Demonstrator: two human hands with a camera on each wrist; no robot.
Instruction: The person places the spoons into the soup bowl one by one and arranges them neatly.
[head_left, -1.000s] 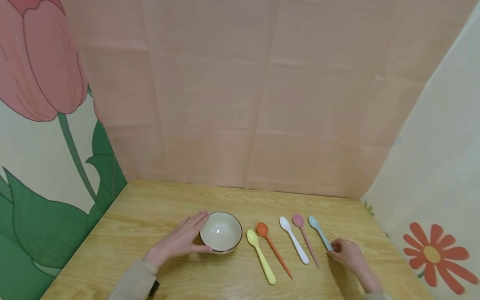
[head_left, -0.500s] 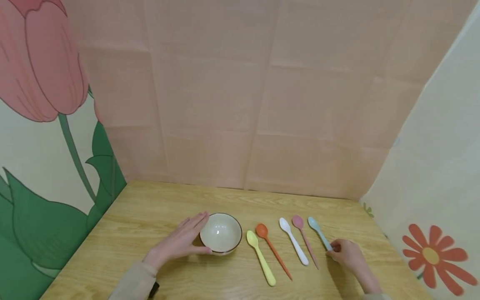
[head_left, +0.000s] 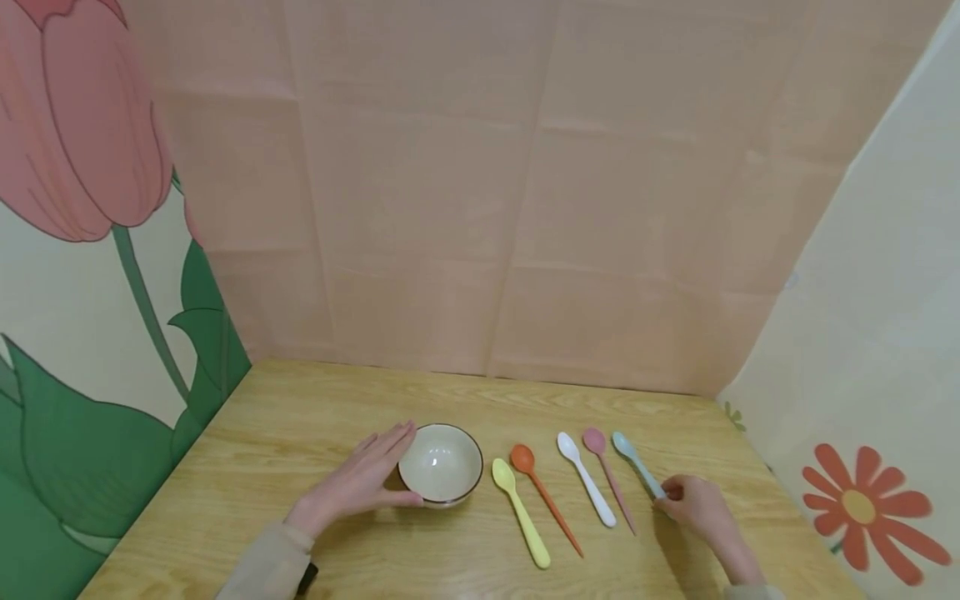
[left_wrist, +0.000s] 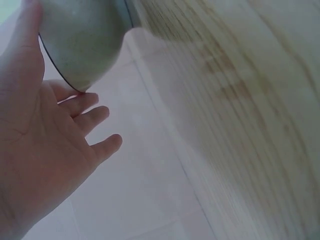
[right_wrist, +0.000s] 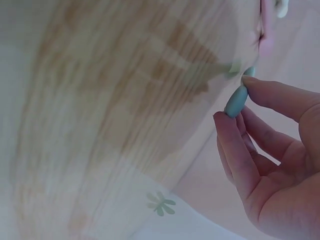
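Observation:
My left hand [head_left: 360, 479] holds a cream bowl [head_left: 441, 463] with a dark rim, thumb at the near side and fingertips along the left rim. In the left wrist view the thumb lies on one side of the bowl [left_wrist: 85, 40], and the other fingers reach to its rim, loosely spread. With thumb and fingertips, my right hand [head_left: 697, 507] pinches the handle end of a light blue spoon [head_left: 636, 458]. The spoon's handle end [right_wrist: 236, 101] shows between the fingertips in the right wrist view. Left of it lie a pink spoon [head_left: 609, 469] and a white spoon [head_left: 587, 479].
An orange spoon [head_left: 543, 492] and a yellow spoon [head_left: 521, 512] lie between the bowl and the white spoon. All sit on a wood-grain table [head_left: 330, 408]. A plain pinkish cloth [head_left: 480, 208] backs the table, and flower-printed sheets [head_left: 862, 400] stand at both sides.
The blue spoon's head has shifted slightly left, toward the pink spoon, with my right hand still pinching the handle. My left hand stays at the bowl.

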